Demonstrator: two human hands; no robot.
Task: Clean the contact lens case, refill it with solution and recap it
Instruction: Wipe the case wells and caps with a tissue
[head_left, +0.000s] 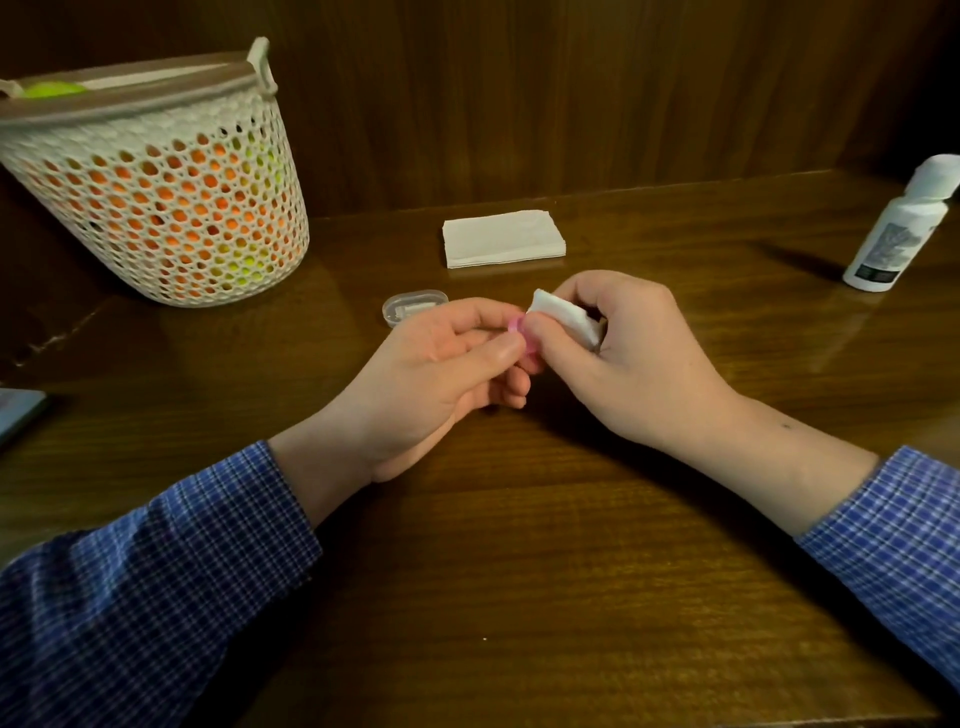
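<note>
Head view: left hand (441, 364) pinches small pink cap (519, 332); right hand (628, 353) presses folded white tissue (563, 317) against it.

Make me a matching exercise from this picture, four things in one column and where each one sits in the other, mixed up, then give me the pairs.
1. basket
2. white bottle
3. folded tissues
4. pink piece

A. far right of the table
B. pinched in the left hand
C. far left of the table
D. middle, beyond the hands

Pairs: 1-C, 2-A, 3-D, 4-B
</note>
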